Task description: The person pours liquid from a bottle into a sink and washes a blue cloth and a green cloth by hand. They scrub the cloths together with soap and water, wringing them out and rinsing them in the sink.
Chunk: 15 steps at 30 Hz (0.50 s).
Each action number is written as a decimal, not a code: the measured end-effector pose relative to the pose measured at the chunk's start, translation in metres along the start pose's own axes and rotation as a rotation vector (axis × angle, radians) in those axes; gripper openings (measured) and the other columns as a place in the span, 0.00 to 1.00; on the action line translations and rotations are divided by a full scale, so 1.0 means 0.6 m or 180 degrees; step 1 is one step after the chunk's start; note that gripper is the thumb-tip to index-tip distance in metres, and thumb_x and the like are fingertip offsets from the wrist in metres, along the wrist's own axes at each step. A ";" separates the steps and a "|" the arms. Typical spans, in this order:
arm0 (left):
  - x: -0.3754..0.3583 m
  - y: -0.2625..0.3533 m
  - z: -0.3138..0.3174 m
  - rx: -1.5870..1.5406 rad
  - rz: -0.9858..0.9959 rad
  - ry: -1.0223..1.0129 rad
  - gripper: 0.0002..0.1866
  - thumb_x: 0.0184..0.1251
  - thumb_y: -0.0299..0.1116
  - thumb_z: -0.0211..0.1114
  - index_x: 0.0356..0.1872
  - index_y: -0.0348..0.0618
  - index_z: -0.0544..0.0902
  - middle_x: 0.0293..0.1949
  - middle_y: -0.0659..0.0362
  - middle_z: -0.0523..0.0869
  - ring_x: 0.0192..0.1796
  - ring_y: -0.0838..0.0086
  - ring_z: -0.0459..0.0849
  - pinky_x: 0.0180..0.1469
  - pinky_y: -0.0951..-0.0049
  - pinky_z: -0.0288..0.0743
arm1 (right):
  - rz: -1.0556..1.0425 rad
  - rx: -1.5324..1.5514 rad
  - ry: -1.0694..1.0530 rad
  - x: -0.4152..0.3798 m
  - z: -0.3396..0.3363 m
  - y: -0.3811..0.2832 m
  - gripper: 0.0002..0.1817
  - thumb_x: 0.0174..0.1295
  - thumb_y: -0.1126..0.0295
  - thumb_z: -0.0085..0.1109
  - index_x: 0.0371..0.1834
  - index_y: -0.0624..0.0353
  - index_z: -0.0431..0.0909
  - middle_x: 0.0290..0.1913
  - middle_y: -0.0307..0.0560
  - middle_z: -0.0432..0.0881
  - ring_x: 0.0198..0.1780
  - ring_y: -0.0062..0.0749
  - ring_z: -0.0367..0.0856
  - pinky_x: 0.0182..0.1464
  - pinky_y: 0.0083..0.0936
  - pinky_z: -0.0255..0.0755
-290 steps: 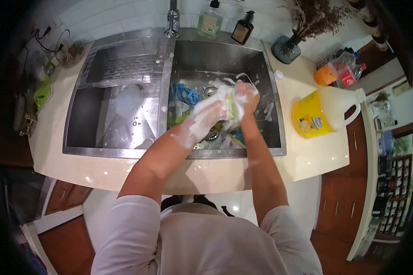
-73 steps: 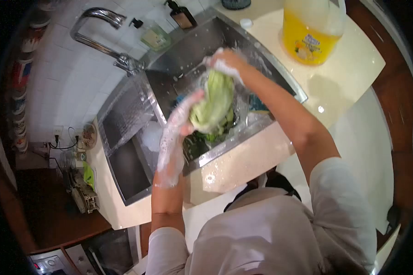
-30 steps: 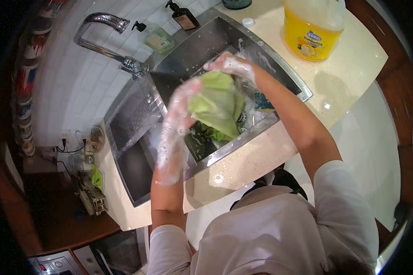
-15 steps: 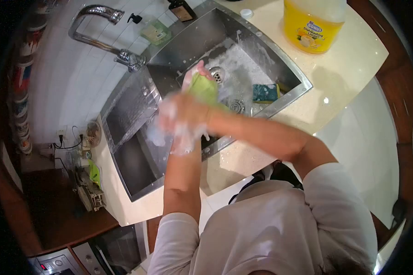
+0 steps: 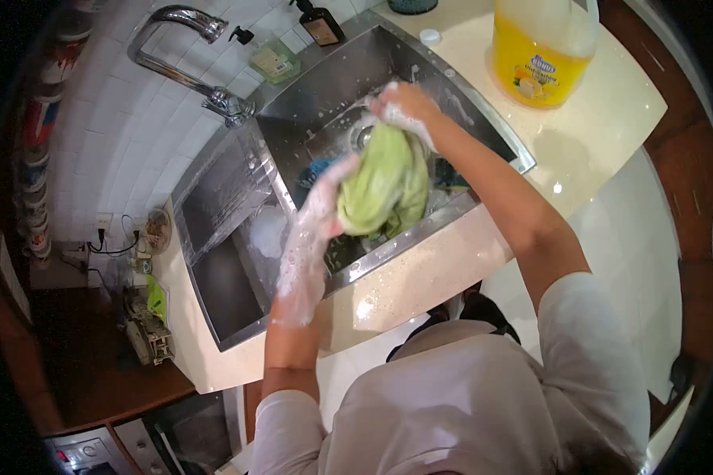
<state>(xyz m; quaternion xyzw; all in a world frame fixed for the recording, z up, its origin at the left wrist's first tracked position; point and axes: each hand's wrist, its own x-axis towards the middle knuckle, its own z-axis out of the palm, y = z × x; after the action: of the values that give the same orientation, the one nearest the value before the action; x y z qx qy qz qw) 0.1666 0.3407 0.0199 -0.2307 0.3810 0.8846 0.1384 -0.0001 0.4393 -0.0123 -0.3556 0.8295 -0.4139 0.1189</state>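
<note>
A bunched light-green cloth (image 5: 384, 182), streaked with suds, hangs over the right basin of the sink. My left hand (image 5: 329, 194), foamy up to the forearm, grips the cloth's left side. Above the cloth's upper end is my right hand (image 5: 404, 107), also soapy, its fingers curled and slightly blurred. It appears closed on that end, though its palm side is hidden. Part of a blue-green sponge (image 5: 449, 176) shows behind the cloth at the right, and something blue (image 5: 315, 172) sits beside my left hand.
The steel double sink (image 5: 523, 162) has a chrome faucet (image 5: 190, 67) behind it. A pump bottle of green soap (image 5: 273, 59) and a dark pump bottle (image 5: 319, 24) stand at the back. A yellow dishwashing liquid jug (image 5: 539, 63) and a white cap (image 5: 429, 37) are on the right counter.
My right hand has moved from my left forearm up and right to the cloth's upper end. The cloth has shifted right and down and now looks bulkier, between both hands.
</note>
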 end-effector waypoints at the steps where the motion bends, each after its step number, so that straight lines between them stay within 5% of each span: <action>1: 0.007 -0.005 -0.029 0.1164 -0.0059 0.0284 0.24 0.55 0.40 0.63 0.49 0.36 0.71 0.44 0.54 0.77 0.49 0.67 0.77 0.54 0.68 0.71 | 0.0137 -0.0036 -0.0482 0.002 -0.012 -0.008 0.21 0.52 0.46 0.54 0.21 0.53 0.80 0.21 0.51 0.77 0.33 0.41 0.79 0.44 0.30 0.70; 2: 0.031 -0.011 -0.057 0.2763 0.0312 0.0821 0.29 0.50 0.40 0.68 0.51 0.36 0.69 0.44 0.55 0.77 0.47 0.68 0.77 0.53 0.69 0.71 | 0.0090 -0.0102 -0.0526 -0.002 -0.007 -0.022 0.21 0.52 0.46 0.54 0.21 0.53 0.80 0.21 0.51 0.77 0.33 0.41 0.79 0.44 0.30 0.70; 4: 0.008 0.030 0.014 0.3433 0.1101 0.0932 0.31 0.46 0.38 0.71 0.51 0.38 0.69 0.44 0.56 0.78 0.46 0.70 0.78 0.50 0.71 0.72 | -0.1444 0.0363 -0.0367 -0.019 0.011 -0.088 0.19 0.53 0.49 0.55 0.25 0.55 0.79 0.23 0.51 0.78 0.31 0.43 0.78 0.41 0.31 0.70; 5: 0.032 0.045 -0.017 0.3099 0.1580 0.0343 0.32 0.48 0.42 0.70 0.53 0.38 0.69 0.48 0.55 0.76 0.52 0.69 0.74 0.55 0.68 0.68 | -0.1643 0.0532 -0.1022 0.023 0.015 -0.091 0.16 0.55 0.52 0.54 0.27 0.55 0.78 0.25 0.44 0.77 0.28 0.36 0.76 0.34 0.29 0.70; 6: 0.016 0.050 0.008 0.2470 0.2066 0.0398 0.27 0.53 0.43 0.67 0.50 0.38 0.72 0.44 0.56 0.78 0.47 0.72 0.77 0.50 0.72 0.72 | -0.0962 0.0961 -0.1093 0.020 -0.017 -0.141 0.15 0.56 0.55 0.54 0.31 0.55 0.76 0.29 0.40 0.76 0.30 0.27 0.74 0.35 0.25 0.69; 8: -0.012 0.102 0.059 0.3052 0.1365 0.0951 0.22 0.57 0.44 0.63 0.45 0.36 0.75 0.37 0.55 0.80 0.40 0.71 0.80 0.44 0.73 0.75 | -0.0496 0.2872 -0.0183 0.050 -0.028 -0.155 0.13 0.57 0.58 0.52 0.30 0.57 0.75 0.29 0.37 0.77 0.27 0.23 0.75 0.28 0.22 0.69; 12: -0.061 0.163 0.072 0.2722 0.2109 0.1207 0.22 0.59 0.46 0.60 0.43 0.35 0.76 0.32 0.55 0.81 0.35 0.68 0.81 0.40 0.71 0.77 | -0.0153 0.4387 -0.0791 -0.032 0.024 -0.167 0.16 0.59 0.59 0.53 0.44 0.57 0.76 0.41 0.37 0.78 0.37 0.22 0.76 0.42 0.20 0.69; 14: -0.105 0.188 0.069 0.1265 0.2519 0.1410 0.21 0.58 0.46 0.60 0.38 0.34 0.74 0.29 0.56 0.80 0.30 0.70 0.81 0.34 0.67 0.78 | -0.0474 0.2060 -0.1319 -0.066 0.020 -0.106 0.20 0.57 0.62 0.57 0.50 0.59 0.74 0.43 0.38 0.78 0.40 0.21 0.76 0.46 0.20 0.68; 15: -0.115 0.200 0.039 0.0661 0.2494 0.0993 0.21 0.58 0.46 0.61 0.38 0.34 0.74 0.30 0.54 0.80 0.28 0.69 0.81 0.30 0.65 0.79 | -0.0269 0.2094 -0.1202 -0.078 0.014 -0.064 0.20 0.56 0.59 0.59 0.48 0.61 0.74 0.43 0.41 0.78 0.42 0.23 0.75 0.48 0.23 0.67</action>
<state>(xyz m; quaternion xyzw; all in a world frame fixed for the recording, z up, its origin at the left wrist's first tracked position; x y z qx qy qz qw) 0.1680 0.2728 0.1429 -0.1843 0.5431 0.7818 -0.2446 0.0564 0.4511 0.0074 -0.4024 0.6004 -0.5897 0.3603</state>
